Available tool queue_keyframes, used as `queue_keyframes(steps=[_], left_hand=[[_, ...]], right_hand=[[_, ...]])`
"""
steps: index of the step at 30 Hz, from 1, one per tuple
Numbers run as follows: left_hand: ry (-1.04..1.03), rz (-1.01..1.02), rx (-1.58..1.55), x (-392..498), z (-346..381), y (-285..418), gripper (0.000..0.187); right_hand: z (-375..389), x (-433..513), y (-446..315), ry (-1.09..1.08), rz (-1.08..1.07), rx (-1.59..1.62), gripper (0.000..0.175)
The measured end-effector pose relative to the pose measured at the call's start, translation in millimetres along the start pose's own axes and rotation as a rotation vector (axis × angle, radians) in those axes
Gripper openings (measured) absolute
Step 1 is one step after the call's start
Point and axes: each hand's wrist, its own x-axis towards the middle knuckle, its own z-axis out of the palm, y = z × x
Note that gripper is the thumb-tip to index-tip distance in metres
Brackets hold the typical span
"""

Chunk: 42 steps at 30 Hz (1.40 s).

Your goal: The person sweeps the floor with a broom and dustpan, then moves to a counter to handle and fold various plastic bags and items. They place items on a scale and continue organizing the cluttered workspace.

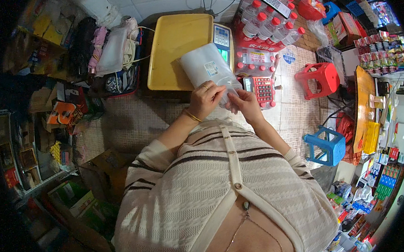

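A full, translucent plastic bag (198, 63) with a printed sticker (211, 69) lies partly over the yellow weighing tray (180, 34) of a digital scale. Its gathered neck points towards me. My left hand (205, 97), with a ring on one finger and a bangle at the wrist, pinches the neck from the left. From the right, my right hand (246, 104) grips the loose plastic at the same end. The bag's contents look whitish and I cannot tell what they are. Just right of my right hand is a red calculator (264, 89).
Shrink-wrapped packs of red-capped bottles (265, 27) stand behind the calculator, with a phone-like card (273, 2) bearing a printed code on top. A red stool (317, 80) and a blue stool (325, 145) stand to the right. Cardboard boxes (104, 165) lie at left.
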Motion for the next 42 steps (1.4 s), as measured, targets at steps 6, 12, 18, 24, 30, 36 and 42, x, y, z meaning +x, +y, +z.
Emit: queue_keyframes(steps=[6,12,18,24,30,36,42], left_hand=[[0.023,-0.001,-0.022,3,8,2,0.007],[0.012,-0.075,-0.010,-1,2,-1,0.006],[0.000,0.046,-0.035,-1,8,0,0.009],[-0.177,-0.039,-0.047,-6,-4,-2,0.017],[-0.180,-0.047,0.079,-34,-21,-8,0.032],[-0.187,-0.826,-0.419,-73,-26,-23,0.024],[-0.251,-1.319,-1.090,-84,-6,-31,0.027]], right_hand=[[25,39,15,0.234,-0.200,-0.034,0.021],[13,21,28,0.190,-0.226,-0.102,0.024],[15,62,44,0.264,-0.571,-0.518,0.014],[6,34,38,0.308,-0.347,-0.434,0.018],[-22,-6,27,0.318,-0.338,-0.289,0.023],[-37,13,17,0.386,-0.178,-0.130,0.026],[-46,20,14,0.251,0.006,-0.153,0.024]])
